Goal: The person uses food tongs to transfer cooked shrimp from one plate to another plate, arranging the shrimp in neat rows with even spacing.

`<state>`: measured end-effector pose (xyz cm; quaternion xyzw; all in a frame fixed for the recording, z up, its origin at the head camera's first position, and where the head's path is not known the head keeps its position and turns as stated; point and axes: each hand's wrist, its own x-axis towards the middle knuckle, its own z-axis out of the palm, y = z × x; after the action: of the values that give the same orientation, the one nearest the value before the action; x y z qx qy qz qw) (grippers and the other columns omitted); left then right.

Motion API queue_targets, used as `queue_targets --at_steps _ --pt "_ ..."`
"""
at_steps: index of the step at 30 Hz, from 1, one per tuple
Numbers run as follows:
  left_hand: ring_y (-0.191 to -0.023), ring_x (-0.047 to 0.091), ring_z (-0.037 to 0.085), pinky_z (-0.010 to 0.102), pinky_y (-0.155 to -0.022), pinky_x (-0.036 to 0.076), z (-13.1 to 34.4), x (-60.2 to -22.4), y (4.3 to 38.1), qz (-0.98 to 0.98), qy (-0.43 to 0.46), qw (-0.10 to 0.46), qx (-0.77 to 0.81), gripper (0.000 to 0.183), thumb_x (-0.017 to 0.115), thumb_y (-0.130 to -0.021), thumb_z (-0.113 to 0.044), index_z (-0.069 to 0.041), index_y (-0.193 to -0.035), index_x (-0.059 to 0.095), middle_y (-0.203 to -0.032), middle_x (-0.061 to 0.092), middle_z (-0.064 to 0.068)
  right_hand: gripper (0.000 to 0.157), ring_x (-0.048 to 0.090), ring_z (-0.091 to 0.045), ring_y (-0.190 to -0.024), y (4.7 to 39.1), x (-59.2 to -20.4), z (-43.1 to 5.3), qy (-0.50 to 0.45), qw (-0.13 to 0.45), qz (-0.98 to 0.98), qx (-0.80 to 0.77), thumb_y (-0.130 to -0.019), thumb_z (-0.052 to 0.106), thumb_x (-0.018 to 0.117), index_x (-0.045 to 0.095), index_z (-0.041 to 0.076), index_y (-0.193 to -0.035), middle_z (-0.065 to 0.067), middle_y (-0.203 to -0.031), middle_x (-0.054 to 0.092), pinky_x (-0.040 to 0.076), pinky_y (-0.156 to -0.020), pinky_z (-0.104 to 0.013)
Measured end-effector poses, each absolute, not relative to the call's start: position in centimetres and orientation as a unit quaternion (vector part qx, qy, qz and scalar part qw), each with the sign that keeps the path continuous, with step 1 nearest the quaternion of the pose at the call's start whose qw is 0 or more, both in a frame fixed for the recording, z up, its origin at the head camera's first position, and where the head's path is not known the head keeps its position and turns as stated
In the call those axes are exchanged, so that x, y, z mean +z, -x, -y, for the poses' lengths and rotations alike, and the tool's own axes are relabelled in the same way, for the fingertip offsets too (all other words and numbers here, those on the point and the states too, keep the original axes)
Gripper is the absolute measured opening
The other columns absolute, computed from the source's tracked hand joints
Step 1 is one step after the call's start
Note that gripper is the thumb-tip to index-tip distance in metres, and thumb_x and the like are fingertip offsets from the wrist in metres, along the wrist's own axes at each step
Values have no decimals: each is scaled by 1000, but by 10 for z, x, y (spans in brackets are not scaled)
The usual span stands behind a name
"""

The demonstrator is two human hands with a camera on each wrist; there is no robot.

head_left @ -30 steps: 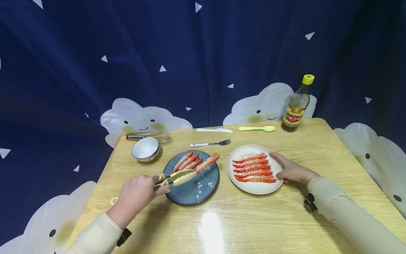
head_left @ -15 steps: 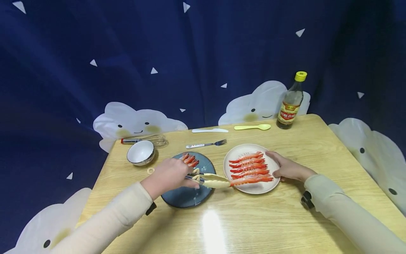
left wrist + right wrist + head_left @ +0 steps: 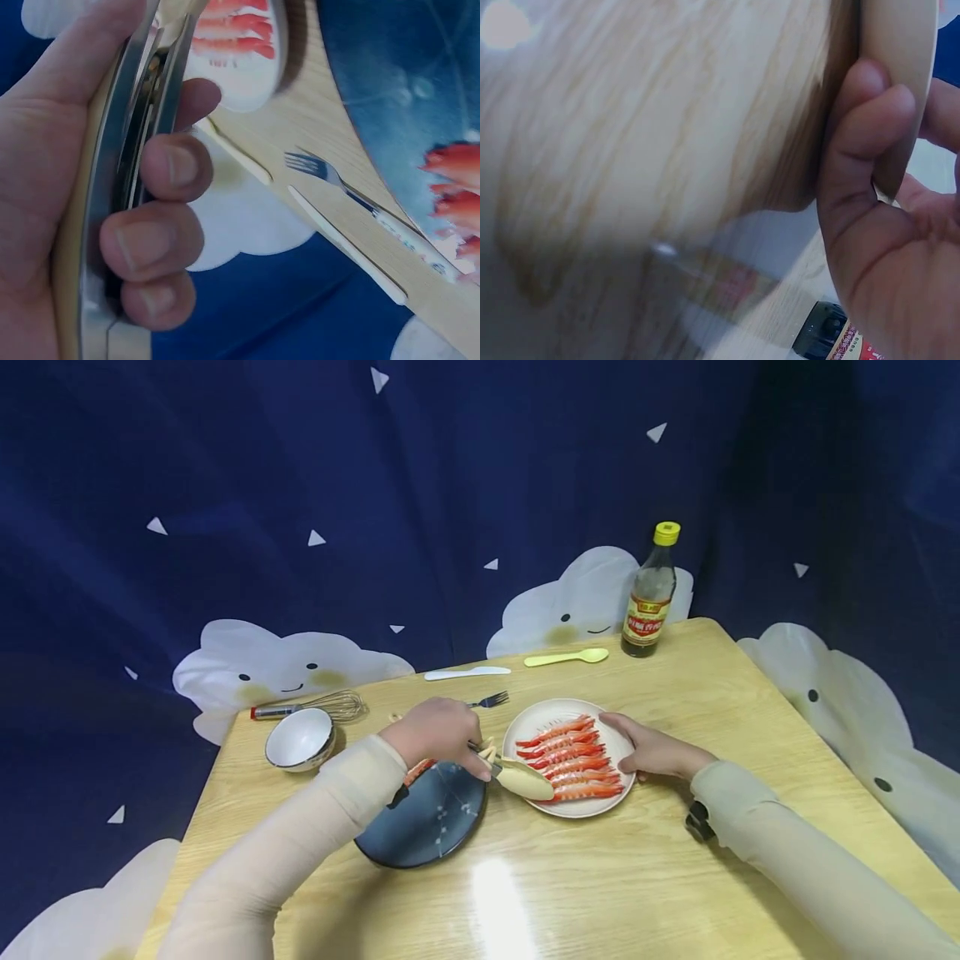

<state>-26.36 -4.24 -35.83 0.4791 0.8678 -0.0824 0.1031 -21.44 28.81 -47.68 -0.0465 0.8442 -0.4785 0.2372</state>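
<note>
My left hand [image 3: 442, 731] grips metal tongs [image 3: 97, 225] with cream tips, fingers curled round the handles in the left wrist view. The tips reach over the left front of a white plate [image 3: 542, 718], right at the tail of the nearest red shrimp [image 3: 588, 791]. Several more shrimp [image 3: 562, 752] lie above it in a neat row. At the plate's right rim, my right hand [image 3: 656, 750] holds the edge, its fingers bent around the rim [image 3: 904, 45] in the right wrist view. A dark blue plate [image 3: 420, 831] sits beneath my left forearm, bearing other shrimp [image 3: 457, 180], mostly hidden in the head view.
Behind the plates are a fork [image 3: 491, 700], a white knife [image 3: 467, 673] and a yellow spoon [image 3: 566, 657]. A bottle [image 3: 648, 602] with a yellow cap stands at the back right. A white bowl [image 3: 300, 739] and a whisk [image 3: 311, 705] sit at the back left.
My left hand has moved right from the blue plate, bringing a shrimp in the tongs over to the front of the white plate's row. My right hand keeps its hold. The head view has shifted.
</note>
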Motion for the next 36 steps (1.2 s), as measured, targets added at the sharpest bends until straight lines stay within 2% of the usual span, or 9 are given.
queue_targets --at_steps 8,13,23,28,30,32,34,36 --pt "-50 28 10 26 -46 26 39 -360 270 -881 -434 165 -90 54 57 -61 -69 -22 -44 38 -51 31 -9 88 45 -16 -48 217 -472 -282 41 245 -843 -478 -70 -6 58 9 19 -139 -22 -139 8 43 -47 -33" --pt "-52 28 10 26 -47 25 44 -356 268 -890 -412 175 -84 54 58 -60 -68 -21 -45 38 -53 31 -8 88 46 -17 -49 218 -474 -281 37 246 -845 -474 -70 -5 59 11 20 -139 -21 -139 8 43 -47 -34" --pt "-47 20 9 26 -45 20 83 -341 262 -897 -422 119 -46 55 54 -63 -70 -22 -47 32 -48 20 -9 90 46 -16 -49 218 -472 -277 36 252 -841 -477 -69 -6 59 9 19 -139 -20 -140 5 43 -47 -33" --pt "-44 22 7 26 -43 20 121 -336 255 -915 -391 103 -5 53 56 -64 -68 -22 -47 35 -46 23 -10 92 46 -17 -50 217 -474 -278 35 250 -844 -473 -67 -6 59 8 19 -139 -22 -139 6 43 -46 -34" --pt "-44 25 7 26 -43 22 138 -336 249 -923 -376 81 4 53 56 -64 -68 -21 -47 37 -46 27 -11 92 46 -17 -50 217 -474 -279 35 248 -846 -471 -67 -6 59 8 19 -139 -23 -139 7 43 -46 -34" --pt "-44 31 7 26 -43 26 156 -338 242 -933 -357 50 9 49 55 -63 -69 -22 -52 45 -46 32 -12 92 47 -17 -50 216 -474 -279 36 248 -846 -471 -67 -6 59 8 18 -140 -23 -139 6 43 -47 -34" --pt "-45 39 8 28 -45 31 172 -342 236 -943 -332 13 7 49 54 -61 -71 -22 -64 59 -48 41 -12 91 47 -17 -50 215 -474 -280 38 248 -846 -470 -68 -6 59 8 18 -140 -23 -139 6 43 -47 -34" --pt "-48 45 10 30 -46 34 186 -349 231 -953 -303 -20 3 53 54 -60 -72 -22 -75 64 -51 47 -11 91 46 -17 -50 214 -473 -281 34 248 -846 -470 -68 -5 59 8 18 -140 -22 -140 5 43 -47 -34"
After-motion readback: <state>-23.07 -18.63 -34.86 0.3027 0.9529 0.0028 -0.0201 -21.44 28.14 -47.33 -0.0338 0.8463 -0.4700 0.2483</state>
